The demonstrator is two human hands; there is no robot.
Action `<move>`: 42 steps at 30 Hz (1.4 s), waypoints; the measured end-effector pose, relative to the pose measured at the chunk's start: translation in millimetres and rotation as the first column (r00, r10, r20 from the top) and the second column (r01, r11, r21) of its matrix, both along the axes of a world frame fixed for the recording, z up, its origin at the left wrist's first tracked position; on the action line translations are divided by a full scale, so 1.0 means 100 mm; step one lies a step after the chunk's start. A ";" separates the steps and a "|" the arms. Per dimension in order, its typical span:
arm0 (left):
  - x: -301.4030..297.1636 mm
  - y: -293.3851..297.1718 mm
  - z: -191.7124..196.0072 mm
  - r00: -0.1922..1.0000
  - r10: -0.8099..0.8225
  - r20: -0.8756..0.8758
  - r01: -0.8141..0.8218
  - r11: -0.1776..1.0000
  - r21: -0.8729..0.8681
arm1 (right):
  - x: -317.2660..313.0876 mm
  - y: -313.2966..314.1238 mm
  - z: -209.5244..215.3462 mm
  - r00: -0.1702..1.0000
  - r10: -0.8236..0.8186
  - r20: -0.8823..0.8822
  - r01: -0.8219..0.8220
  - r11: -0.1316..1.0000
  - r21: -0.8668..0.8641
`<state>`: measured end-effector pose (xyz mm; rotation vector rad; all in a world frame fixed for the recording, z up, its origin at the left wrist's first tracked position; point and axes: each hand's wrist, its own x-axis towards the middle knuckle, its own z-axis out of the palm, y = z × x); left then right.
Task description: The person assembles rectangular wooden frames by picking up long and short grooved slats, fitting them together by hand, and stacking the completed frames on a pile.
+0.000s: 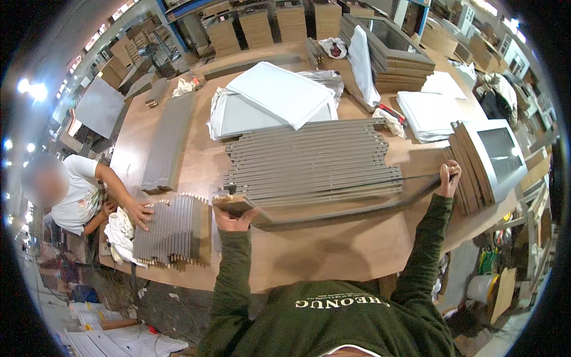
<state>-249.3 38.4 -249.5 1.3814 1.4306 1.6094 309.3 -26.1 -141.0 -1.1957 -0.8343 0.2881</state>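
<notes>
While hands (235, 219) grip a board (333, 208), stacked slats (309, 160) crowd behind.

A long, flat grey-brown panel (333, 211) lies lengthwise along the front of a stack of like panels (312, 160). Both its ends are held, slightly lifted off the tabletop (321, 256).

The long strip (351, 208) hides the left hand's (233, 219) fingertips.
</notes>
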 end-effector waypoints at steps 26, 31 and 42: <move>0.15 -0.16 0.61 0.631 -0.574 0.522 0.538 0.809 0.238 | 0.19 -0.22 -0.10 0.981 -0.140 0.133 0.129 0.988 0.090; -0.15 -0.37 0.09 0.525 0.026 -0.851 -0.119 0.992 -0.044 | 0.59 -0.69 -0.22 0.991 -0.107 0.084 0.098 0.989 0.110; -1.04 -0.54 0.42 0.530 -0.039 -0.847 -0.510 0.784 -0.355 | 1.07 -1.08 -0.45 0.968 -0.056 0.243 0.032 0.994 0.103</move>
